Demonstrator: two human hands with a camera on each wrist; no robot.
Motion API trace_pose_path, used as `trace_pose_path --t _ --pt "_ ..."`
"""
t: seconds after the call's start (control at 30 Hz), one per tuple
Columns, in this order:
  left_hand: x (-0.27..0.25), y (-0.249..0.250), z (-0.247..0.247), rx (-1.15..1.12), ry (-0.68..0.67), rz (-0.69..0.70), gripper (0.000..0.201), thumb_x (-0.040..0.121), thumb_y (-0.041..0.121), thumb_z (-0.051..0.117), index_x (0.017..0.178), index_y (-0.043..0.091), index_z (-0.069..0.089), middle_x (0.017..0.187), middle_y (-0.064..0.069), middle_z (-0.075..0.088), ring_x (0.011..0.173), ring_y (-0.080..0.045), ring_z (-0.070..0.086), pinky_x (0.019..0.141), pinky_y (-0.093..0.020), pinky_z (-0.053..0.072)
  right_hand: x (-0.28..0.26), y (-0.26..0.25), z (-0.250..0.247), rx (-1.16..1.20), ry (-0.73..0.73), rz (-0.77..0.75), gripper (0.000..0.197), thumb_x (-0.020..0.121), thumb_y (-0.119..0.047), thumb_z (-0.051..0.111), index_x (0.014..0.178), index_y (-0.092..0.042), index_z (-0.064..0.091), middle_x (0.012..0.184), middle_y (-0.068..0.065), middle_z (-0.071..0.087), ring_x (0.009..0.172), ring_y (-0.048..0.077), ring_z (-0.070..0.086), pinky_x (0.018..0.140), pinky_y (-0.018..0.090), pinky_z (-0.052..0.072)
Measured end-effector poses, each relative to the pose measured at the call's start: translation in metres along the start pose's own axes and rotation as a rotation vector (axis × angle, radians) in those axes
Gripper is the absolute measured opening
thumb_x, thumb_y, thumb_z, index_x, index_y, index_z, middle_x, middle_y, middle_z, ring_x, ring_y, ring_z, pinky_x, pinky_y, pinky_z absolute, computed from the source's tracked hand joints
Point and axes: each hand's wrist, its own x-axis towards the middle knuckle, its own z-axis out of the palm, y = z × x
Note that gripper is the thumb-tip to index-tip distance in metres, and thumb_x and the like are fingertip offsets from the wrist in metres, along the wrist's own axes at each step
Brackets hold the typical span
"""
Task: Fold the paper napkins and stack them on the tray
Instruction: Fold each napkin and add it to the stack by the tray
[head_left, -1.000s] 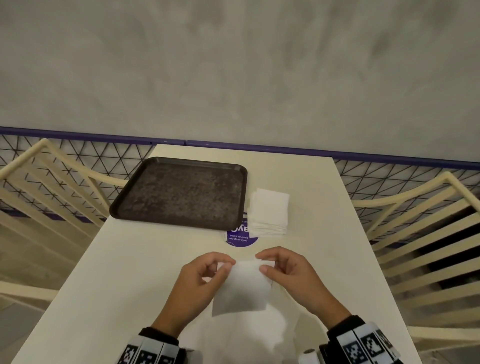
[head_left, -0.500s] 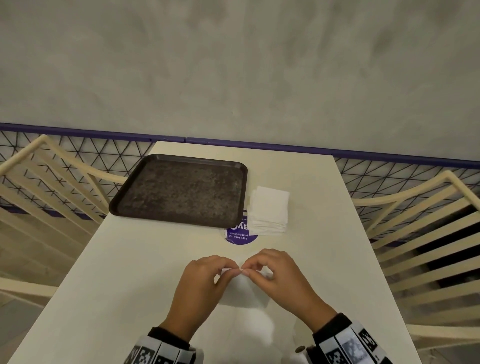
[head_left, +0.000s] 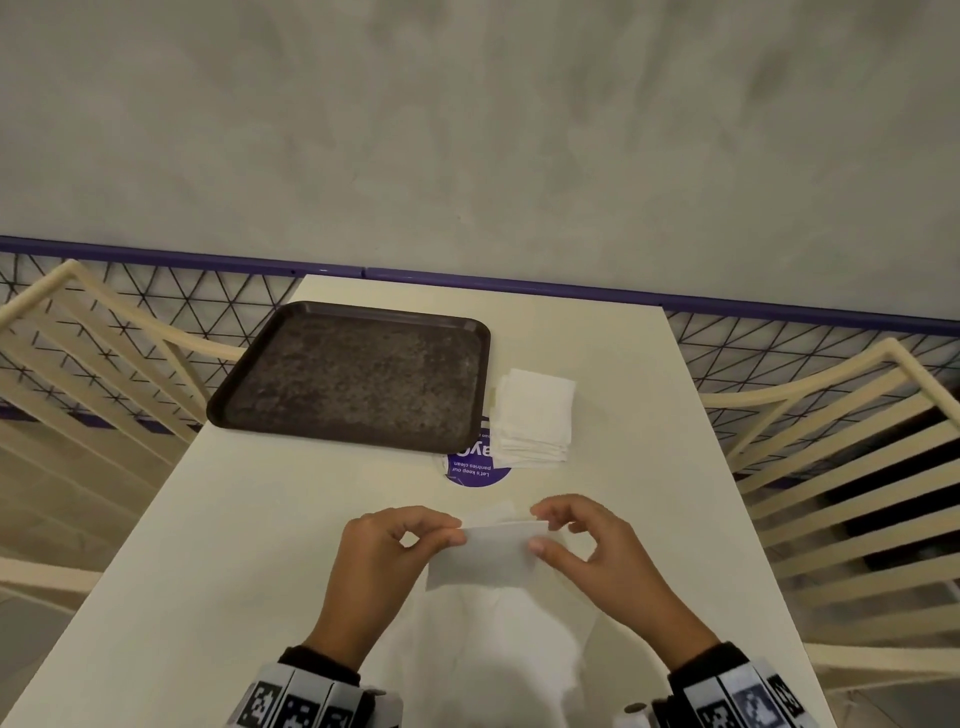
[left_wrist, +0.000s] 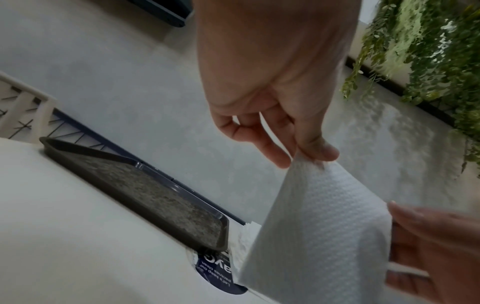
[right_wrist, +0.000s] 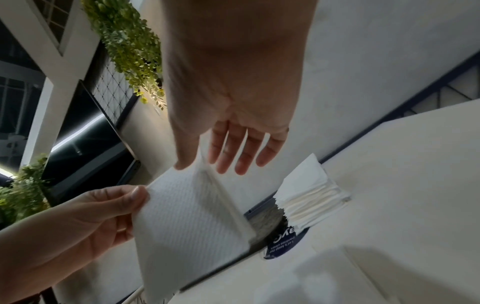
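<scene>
Between the two hands a white napkin (head_left: 485, 555) hangs above the table (head_left: 218, 545). The left hand (head_left: 387, 551) pinches its upper left corner; the right hand (head_left: 587, 545) pinches the upper right, remaining fingers loosely spread. Just beyond the hands lies a purple sticker (head_left: 478, 470). Farther, ahead of the right hand, sits the napkin stack (head_left: 535, 415); ahead of the left, the dark tray (head_left: 358, 376).

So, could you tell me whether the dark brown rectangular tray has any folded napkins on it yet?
Empty. The dark brown rectangular tray shows only its bare speckled surface; the white napkin stack lies beside it.
</scene>
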Motion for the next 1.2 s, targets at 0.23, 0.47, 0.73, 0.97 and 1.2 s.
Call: trace_pose_path --t 0.23,0.47,0.73,0.97,1.2 --pt "0.012 0.002 0.016 -0.115 -0.025 -0.075 0.023 0.069 0.021 0.077 0.064 0.041 0.067 0.067 0.033 0.066 0.076 0.004 0.062 0.065 -0.002 0.043 0.002 0.03 0.012 0.001 -0.076 0.173 0.028 0.085 -0.03 0.066 0.067 -0.012 0.055 0.062 -0.008 0.049 0.06 0.001 0.046 0.063 0.016 0.036" --pt "0.02 -0.024 0.054 0.27 -0.339 -0.107 0.017 0.079 0.036 0.069 0.087 0.025 0.059 0.083 0.012 0.059 0.076 -0.004 0.054 0.064 -0.009 0.039 0.035 0.057 -0.022 -0.093 0.102 0.286 0.032 0.093 -0.025 0.054 0.074 0.0 0.048 0.065 0.012 0.048 0.061 0.015 0.039 0.052 0.019 0.03" --pt "0.001 -0.037 0.11 0.594 -0.751 -0.205 0.071 0.072 0.037 0.075 0.123 0.008 0.035 0.125 -0.009 0.039 0.111 -0.028 0.047 0.093 -0.036 0.044 0.12 0.063 -0.039 -0.143 0.166 0.351 0.018 0.096 -0.017 0.046 0.098 -0.002 0.056 0.089 0.01 0.056 0.081 0.022 0.049 0.066 0.03 0.037" --pt "-0.004 -0.041 0.114 0.364 -0.678 -0.348 0.068 0.073 0.007 0.074 0.127 0.012 0.033 0.124 -0.008 0.047 0.112 -0.026 0.053 0.093 -0.029 0.042 0.172 0.066 -0.027 -0.019 0.283 0.452 0.026 0.092 -0.019 0.055 0.113 -0.004 0.054 0.103 0.013 0.06 0.089 0.024 0.054 0.078 0.03 0.043" --pt "0.003 -0.046 0.082 0.303 -0.604 -0.316 0.02 0.086 0.02 0.058 0.073 0.014 0.045 0.093 -0.014 0.055 0.094 -0.029 0.054 0.068 -0.023 0.029 0.172 0.074 -0.013 -0.253 0.211 0.529 0.057 0.088 -0.028 0.06 0.135 -0.005 0.038 0.137 0.018 0.043 0.126 0.035 0.042 0.104 0.04 0.036"
